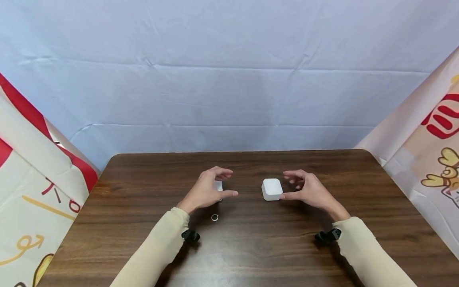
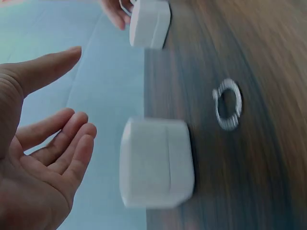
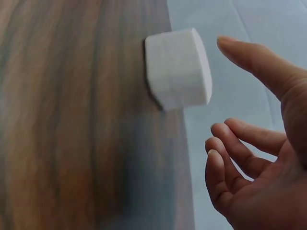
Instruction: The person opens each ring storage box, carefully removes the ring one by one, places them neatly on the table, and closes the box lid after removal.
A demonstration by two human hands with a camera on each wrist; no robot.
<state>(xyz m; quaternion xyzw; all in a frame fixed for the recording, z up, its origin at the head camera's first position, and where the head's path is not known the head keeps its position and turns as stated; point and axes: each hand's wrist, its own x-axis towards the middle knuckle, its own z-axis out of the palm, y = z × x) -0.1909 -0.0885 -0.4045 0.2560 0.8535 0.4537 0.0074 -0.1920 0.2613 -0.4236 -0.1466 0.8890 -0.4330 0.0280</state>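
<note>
My left hand (image 1: 206, 190) hovers above a small white box (image 2: 153, 163) with rounded corners and a seam round its side. Its thumb stands apart from the loosely bent fingers, with nothing gripped; in the head view it hides most of that box. Beside my right hand (image 1: 312, 189) is a second white box (image 1: 272, 188) of the same kind. The right thumb tip overlaps that box's edge in the head view, but the right wrist view shows a gap between them. A small silver ring (image 2: 230, 124) lies on the table, nearer to me than the left box.
The dark wood-grain table (image 1: 258, 247) has rounded far corners. Behind it hangs a pale cloth (image 1: 229, 95), with printed cloths at the left and right. Each sleeve carries a small black camera at the wrist.
</note>
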